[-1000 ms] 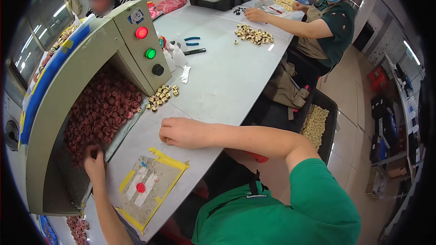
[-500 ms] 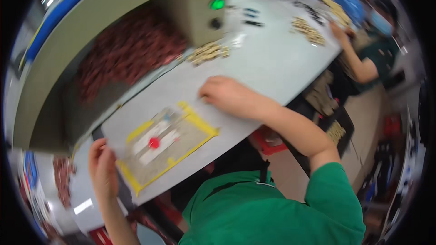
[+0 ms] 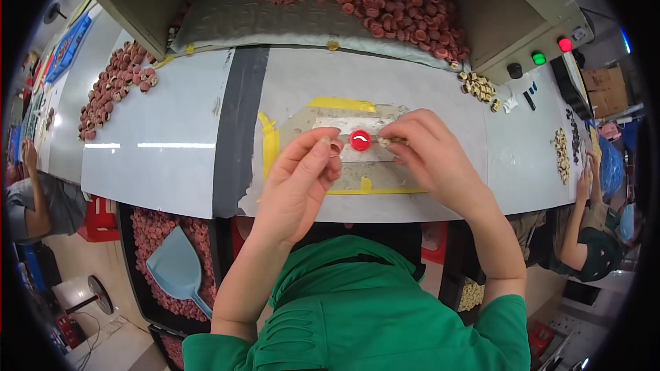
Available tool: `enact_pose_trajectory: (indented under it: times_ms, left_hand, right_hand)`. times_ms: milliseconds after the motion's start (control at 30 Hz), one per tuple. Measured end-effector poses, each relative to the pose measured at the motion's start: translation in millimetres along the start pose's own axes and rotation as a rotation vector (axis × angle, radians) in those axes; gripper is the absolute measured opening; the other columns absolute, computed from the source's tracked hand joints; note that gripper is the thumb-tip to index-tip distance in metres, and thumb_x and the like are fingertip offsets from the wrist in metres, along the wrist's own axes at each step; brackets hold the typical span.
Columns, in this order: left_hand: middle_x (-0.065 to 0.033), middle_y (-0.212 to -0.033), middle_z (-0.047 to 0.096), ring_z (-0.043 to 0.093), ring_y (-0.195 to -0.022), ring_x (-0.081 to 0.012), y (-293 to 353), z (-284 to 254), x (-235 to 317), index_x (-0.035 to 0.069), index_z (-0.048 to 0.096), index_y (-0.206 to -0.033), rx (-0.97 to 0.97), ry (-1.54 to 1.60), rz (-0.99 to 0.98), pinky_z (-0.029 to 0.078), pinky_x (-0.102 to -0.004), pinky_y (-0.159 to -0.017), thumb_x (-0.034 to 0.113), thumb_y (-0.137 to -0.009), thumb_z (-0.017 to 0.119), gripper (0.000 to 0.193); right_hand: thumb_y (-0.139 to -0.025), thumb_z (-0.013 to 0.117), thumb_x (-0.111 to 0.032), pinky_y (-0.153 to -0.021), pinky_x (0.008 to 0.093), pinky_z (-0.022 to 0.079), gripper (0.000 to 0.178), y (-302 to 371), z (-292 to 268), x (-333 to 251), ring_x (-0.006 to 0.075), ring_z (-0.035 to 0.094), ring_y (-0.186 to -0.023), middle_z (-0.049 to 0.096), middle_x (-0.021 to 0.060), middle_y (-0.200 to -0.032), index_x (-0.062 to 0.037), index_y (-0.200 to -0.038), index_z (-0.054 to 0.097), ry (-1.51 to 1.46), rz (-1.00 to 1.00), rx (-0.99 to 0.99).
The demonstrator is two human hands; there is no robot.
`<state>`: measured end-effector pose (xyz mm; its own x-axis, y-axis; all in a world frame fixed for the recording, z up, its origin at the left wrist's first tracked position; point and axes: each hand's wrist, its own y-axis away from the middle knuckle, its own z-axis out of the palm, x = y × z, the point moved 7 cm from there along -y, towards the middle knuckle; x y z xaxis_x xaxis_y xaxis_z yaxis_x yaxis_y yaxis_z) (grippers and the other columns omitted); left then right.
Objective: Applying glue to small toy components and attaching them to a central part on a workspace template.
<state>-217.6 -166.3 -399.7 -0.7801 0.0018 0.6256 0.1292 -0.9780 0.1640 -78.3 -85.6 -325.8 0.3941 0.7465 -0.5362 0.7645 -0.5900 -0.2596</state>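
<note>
My left hand [image 3: 299, 175] pinches a small pink round cap [image 3: 335, 149] between thumb and fingertips. To its right, my right hand [image 3: 433, 154] grips a small cream-coloured piece [image 3: 385, 142], partly hidden by the fingers. Between the two hands a glossy red round button-like piece [image 3: 359, 140] sits on a white strip [image 3: 371, 124]. The strip lies on a greyish plate [image 3: 302, 120] edged with yellow tape [image 3: 342, 104]. Both hands hover just over this plate, with fingertips close to the red piece.
Behind stands a grey-green machine housing [image 3: 533, 0] over heaped pink caps [image 3: 412, 14]. Cream-and-dark pieces [image 3: 478, 86] lie at right, pink-and-cream pieces [image 3: 113, 89] at left. Below left, a black bin holds pink caps and a blue dustpan [image 3: 175, 264]. Co-workers sit at both sides.
The view has swung round and sharpened. Both hands have come together over the red piece, the right from the pile side, the left from the plate's edge. Each now holds a small piece.
</note>
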Motion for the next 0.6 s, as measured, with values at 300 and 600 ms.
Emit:
enact_pose_trajectory:
  times_ms: [300, 600]
  left_hand:
    - [-0.0061, -0.111, 0.056, 0.055, -0.097, -0.0106, 0.3, -7.8, -2.9, 0.005, 0.047, -0.127, -0.066, 0.139, -0.017, 0.045, -0.0262, -0.087, 0.016, -0.098, 0.047, 0.031]
    - [-0.0033, -0.112, 0.056, 0.055, -0.098, -0.0114, 4.6, -7.7, -0.3, 0.007, 0.047, -0.126, -0.04, 0.141, -0.032, 0.044, -0.0261, -0.088, 0.017, -0.097, 0.05, 0.031]
  right_hand:
    - [-0.07, 0.061, -0.001, -0.077, 0.0369, 0.046, 0.027, -21.4, 30.8, -14.5, 0.0284, 0.054, -0.089, 0.054, 0.0101, -0.092, -0.0051, -0.096, 0.055, 0.208, -0.183, -0.105]
    - [-0.076, 0.065, -0.003, -0.076, 0.0362, 0.048, 0.022, -17.9, 29.8, -12.8, 0.0285, 0.056, -0.088, 0.056, 0.01, -0.091, -0.0044, -0.098, 0.059, 0.15, -0.106, -0.045]
